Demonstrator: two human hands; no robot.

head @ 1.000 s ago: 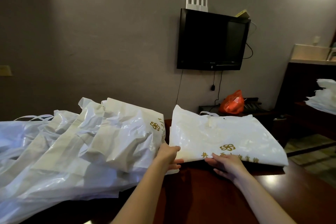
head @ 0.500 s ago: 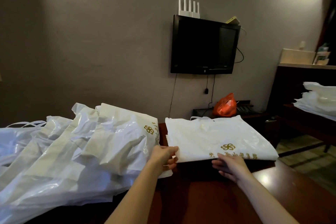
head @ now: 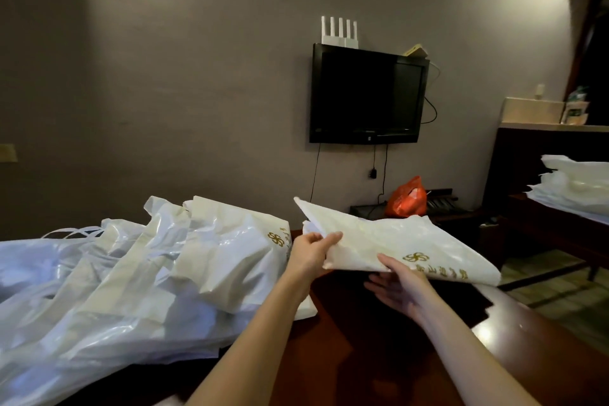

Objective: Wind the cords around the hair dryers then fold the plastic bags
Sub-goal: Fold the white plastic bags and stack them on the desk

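Both hands hold the folded white plastic bag (head: pixel 392 241) off the table (head: pixel 379 356): left hand (head: pixel 311 252) pinching its corner, right hand (head: pixel 400 287) cradling beneath. Keep edges aligned when setting down.

white bag (head: pixel 395 241) w/ gold logo, orange bag (head: pixel 407 198), dk red-brown table (head: pixel 379 356), black TV (head: pixel 365 95)

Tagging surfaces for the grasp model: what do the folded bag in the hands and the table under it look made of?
Folded bag: thin plastic film, white and semi-glossy, judging by its crinkles, soft sheen and sag between the hands; gold print near its front edge.
Table: probably wood or wood veneer, dark reddish brown with a lacquered gloss, since it mirrors light spots; the core can't be told.
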